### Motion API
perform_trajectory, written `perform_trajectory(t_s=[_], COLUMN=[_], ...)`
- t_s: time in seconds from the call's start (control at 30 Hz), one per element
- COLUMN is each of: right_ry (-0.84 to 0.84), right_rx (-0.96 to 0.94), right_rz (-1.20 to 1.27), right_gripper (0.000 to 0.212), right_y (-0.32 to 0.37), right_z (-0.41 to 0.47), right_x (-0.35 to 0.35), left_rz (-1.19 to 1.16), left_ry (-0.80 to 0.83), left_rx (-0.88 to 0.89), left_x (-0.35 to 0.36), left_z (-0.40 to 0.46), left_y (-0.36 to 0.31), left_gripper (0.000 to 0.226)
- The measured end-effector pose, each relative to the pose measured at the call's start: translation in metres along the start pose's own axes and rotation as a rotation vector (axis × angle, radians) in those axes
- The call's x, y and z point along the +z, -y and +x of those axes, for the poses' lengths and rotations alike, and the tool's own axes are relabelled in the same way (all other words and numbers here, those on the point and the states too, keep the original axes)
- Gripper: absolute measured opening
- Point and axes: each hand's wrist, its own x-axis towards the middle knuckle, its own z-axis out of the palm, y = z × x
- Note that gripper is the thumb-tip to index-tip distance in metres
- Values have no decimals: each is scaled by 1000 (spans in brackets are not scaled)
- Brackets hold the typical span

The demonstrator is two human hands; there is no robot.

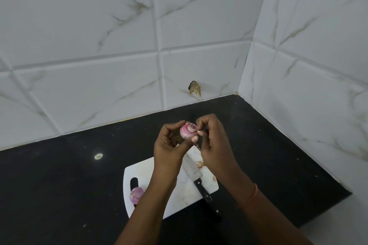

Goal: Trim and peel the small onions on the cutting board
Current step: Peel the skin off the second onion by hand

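Note:
My left hand holds a small pink-purple onion up above the white cutting board, fingers and thumb curled round it. My right hand pinches a bit of skin at the onion's right side. A second small onion lies on the board's left end, next to the handle slot. A knife with a black handle lies across the board under my hands, its handle jutting over the near edge. A cut onion piece sits on the blade.
The board lies on a black countertop in a corner of white marble-patterned tiled walls. One tile has a chipped hole near the counter. The counter's right edge ends close to my right forearm.

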Motion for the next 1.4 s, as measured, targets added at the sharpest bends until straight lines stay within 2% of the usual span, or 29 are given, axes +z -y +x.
perform_trajectory(t_s=[0.1,0.3,0.43,0.6,0.73,0.8,0.97,1.03,1.13,1.2,1.23,1.33,1.4], right_ry=[-40,-142,-79,32,80,76,96,33,-104,-139,-136,-77,-24], right_rx=[-11,26,29,77,85,109,247,179,-92,-188,-201,-221,-232], right_rz=[67,209,72,-9,-34,-5,242,117,-202,-345,-386,-470,-516], right_gripper=[28,20,17,17,20,20,17,15,16,12,7,13,31], right_y=[-2,-2,-8,-10,-9,-4,6,4,-3,-6,-7,-5,-5], right_z=[-2,-2,-1,3,8,9,8,6,0,-1,-1,1,2], right_x=[1,-8,-12,-17,-18,-16,-15,-12,-7,-5,-4,-6,-6], left_rz=[-96,-222,-168,-11,20,-22,-314,-351,-358,-323,-294,-173,-124], left_ry=[11,-13,8,11,29,65,195,190,165,146,138,126,131], left_rx=[-88,-142,-99,-16,-5,-59,-296,-305,-292,-275,-261,-201,-178], left_x=[3,7,6,2,-1,-2,-2,-3,-3,-3,-4,-8,-7], left_z=[-3,-1,0,2,2,1,-2,-1,0,0,0,2,2], left_y=[1,0,0,0,-3,-5,-11,-9,-8,-6,-5,-2,-3], left_gripper=[44,43,43,49,51,53,45,45,45,48,50,51,52])
